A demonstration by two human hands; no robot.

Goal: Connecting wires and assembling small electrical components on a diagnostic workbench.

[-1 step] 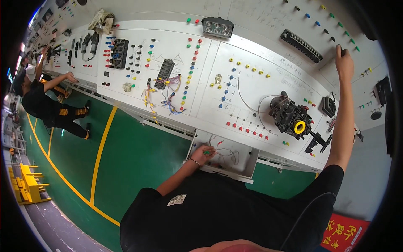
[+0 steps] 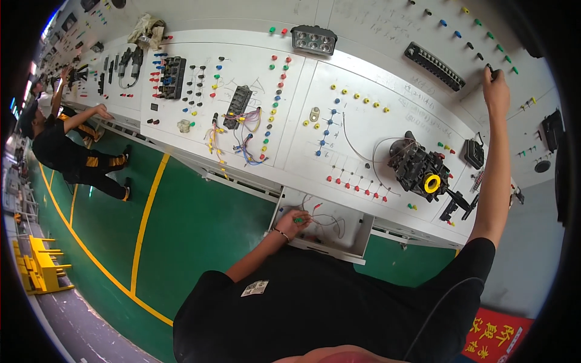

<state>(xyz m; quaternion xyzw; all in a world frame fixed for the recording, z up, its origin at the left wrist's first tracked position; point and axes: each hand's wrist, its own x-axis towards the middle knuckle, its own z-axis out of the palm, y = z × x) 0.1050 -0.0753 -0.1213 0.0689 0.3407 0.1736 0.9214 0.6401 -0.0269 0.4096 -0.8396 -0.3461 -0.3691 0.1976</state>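
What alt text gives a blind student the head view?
A person's right hand holds a dark piece against the upright panel, while the left hand holds a green item at an open drawer containing wires. A white bench carries a black assembly with a yellow ring.

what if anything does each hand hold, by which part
The left hand seems to hold a green plug-like piece, part gripped unclear. The right hand is at a black piece; whether held is unclear.
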